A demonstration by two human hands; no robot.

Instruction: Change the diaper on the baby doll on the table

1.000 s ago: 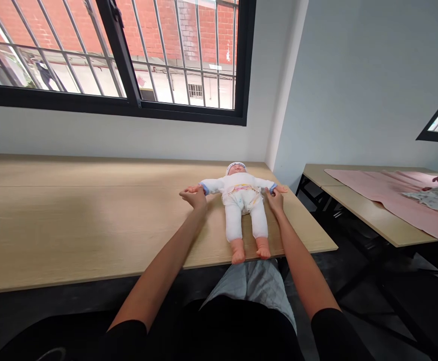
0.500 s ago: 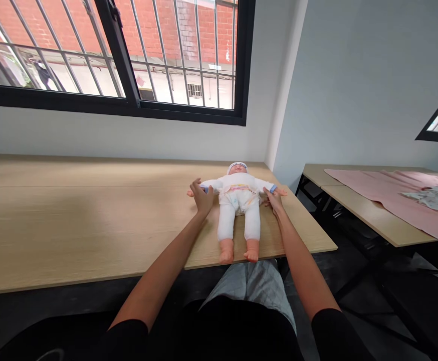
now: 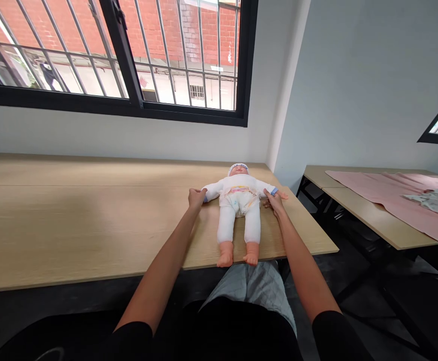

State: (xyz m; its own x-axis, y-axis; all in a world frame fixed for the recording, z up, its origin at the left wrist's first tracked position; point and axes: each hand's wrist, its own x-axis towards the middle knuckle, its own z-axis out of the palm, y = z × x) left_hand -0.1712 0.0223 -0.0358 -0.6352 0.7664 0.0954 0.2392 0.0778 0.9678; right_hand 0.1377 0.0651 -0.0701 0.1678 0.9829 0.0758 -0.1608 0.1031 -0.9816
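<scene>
A baby doll [image 3: 239, 203] in white clothing, a diaper and a white headband lies face up on the wooden table [image 3: 72, 225], its bare feet at the front edge. Its arms are spread out to both sides. My left hand [image 3: 197, 197] is closed round the doll's hand at the blue cuff, hiding that hand. With thumb and fingers, my right hand [image 3: 274, 200] grips the other arm at its blue cuff, and the doll's fingers there show beyond it.
At the right stands a second table [image 3: 377, 220] with a pink cloth [image 3: 392, 200] and a patterned white cloth [image 3: 435, 200] on it. A barred window [image 3: 189, 113] is in the wall behind the long table.
My left hand has shifted slightly left and closed over the doll's hand, which showed before. My right hand has stayed at the other cuff.
</scene>
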